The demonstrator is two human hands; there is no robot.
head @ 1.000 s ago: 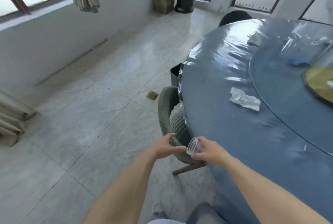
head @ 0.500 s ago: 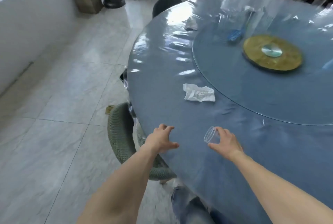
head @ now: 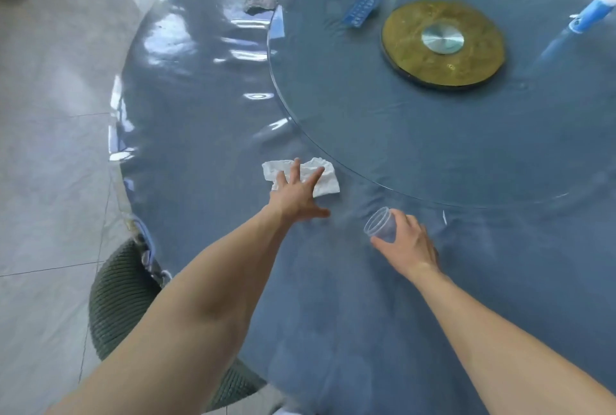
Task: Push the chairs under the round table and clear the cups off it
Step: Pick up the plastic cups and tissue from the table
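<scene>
A small clear plastic cup [head: 380,226], ribbed near its rim, lies tilted in the right hand [head: 405,244], whose fingers curl round it just above the tabletop [head: 206,134], a round surface under a blue cloth and glossy, wrinkled clear plastic film. The left hand [head: 296,194] reaches forward with fingers spread wide and straight, fingertips over a crumpled white paper napkin [head: 325,178]. Beyond lies a round glass turntable [head: 383,134] with a gold disc and silver hub [head: 442,42]. A green woven-rope chair [head: 123,294] sits tucked at the table's near-left edge. No writing can be read.
</scene>
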